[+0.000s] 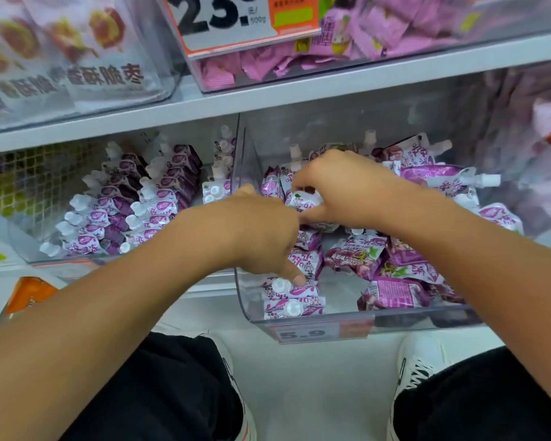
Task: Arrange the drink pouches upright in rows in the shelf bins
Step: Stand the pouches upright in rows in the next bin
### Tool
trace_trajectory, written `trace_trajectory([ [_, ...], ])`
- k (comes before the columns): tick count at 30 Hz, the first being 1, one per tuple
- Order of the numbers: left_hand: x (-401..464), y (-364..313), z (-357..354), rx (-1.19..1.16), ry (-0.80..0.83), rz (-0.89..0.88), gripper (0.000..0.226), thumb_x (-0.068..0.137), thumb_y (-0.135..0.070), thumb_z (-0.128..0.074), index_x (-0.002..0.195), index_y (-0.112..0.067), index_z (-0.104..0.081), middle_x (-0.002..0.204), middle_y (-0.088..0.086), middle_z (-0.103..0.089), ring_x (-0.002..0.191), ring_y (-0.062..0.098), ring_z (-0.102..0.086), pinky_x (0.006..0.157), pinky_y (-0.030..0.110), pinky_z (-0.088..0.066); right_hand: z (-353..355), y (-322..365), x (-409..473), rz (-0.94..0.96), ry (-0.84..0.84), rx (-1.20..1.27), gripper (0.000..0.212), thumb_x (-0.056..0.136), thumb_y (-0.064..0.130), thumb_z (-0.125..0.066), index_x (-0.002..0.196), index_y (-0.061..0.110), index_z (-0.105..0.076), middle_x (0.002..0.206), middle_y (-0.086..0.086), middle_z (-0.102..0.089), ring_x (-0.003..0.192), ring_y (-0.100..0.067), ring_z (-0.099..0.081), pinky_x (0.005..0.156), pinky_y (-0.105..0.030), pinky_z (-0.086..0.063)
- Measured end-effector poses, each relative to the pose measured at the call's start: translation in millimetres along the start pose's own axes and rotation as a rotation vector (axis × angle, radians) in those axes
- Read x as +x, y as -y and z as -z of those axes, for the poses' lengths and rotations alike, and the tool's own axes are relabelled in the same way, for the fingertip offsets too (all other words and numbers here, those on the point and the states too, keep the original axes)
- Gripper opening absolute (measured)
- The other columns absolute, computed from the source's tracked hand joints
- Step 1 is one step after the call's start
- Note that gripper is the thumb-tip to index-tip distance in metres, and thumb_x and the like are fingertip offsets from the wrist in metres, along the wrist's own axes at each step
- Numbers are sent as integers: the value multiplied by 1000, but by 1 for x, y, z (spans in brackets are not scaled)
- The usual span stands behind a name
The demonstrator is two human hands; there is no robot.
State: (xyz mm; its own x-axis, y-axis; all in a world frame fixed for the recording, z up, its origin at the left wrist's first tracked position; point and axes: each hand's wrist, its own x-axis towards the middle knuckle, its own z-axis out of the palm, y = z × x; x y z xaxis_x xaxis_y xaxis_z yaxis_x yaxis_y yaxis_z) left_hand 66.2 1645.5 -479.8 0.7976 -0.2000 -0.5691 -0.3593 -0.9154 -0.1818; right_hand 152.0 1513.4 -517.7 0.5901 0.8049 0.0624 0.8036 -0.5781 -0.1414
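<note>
Now my right hand (337, 189) grips a purple-and-white spouted drink pouch (303, 200) to stand it, while my left hand (264, 237), fingers curled down, steadies the front row (291, 297) in the clear plastic bin (315, 326).

A white shelf board (268, 100) runs across the upper part of the view, carrying clear bins of pink and purple packets (299, 58) and pale bags printed with red fruit (67, 43). A large price card (223, 17) hangs from the upper bin. Wire mesh (29, 173) backs the lower shelf at left. Below, the floor (315, 393) is plain white and evenly lit.
</note>
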Motion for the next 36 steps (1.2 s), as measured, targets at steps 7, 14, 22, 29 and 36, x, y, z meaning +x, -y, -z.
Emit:
trace_trajectory([
  [7,2,1,-4,-18,-4,-74,21,92,-40,-64,113,-39,-61,72,-24,-49,81,9,-48,93,36,-30,11,3,2,118,260,127,50,91,33,-66,136,47,-50,128,7,-58,112,-17,-55,86,-34,-45],
  [14,-6,3,-11,-72,-179,-128,18,86,-42,-66,104,-40,-68,76,-19,-56,78,9,-49,82,32,-40,16,27,17,98,204,-65,4,86,28,-63,88,32,-65,67,9,-43,62,-19,-47,57,-28,-36],
  [22,-51,23,-1,-291,-320,-134,8,84,-40,-68,91,-38,-63,74,-15,-59,77,4,-53,75,33,-48,-9,37,20,115,234,38,30,81,28,-69,61,24,-46,61,6,-48,54,-14,-47,47,-26,-36],
  [29,-44,13,-46,-392,-604,-44,20,83,-48,-72,96,-32,-73,66,-19,-55,79,7,-43,84,36,-44,11,3,9,185,141,349,13,94,21,-63,88,14,-72,65,15,-60,63,5,-55,57,-9,-35],
  [36,-42,9,-38,-284,-538,19,26,85,-56,-64,99,-34,-64,91,-16,-59,92,8,-43,101,28,-33,-2,6,8,119,332,431,21,87,30,-72,106,26,-67,86,17,-64,71,3,-57,66,-17,-43],
])
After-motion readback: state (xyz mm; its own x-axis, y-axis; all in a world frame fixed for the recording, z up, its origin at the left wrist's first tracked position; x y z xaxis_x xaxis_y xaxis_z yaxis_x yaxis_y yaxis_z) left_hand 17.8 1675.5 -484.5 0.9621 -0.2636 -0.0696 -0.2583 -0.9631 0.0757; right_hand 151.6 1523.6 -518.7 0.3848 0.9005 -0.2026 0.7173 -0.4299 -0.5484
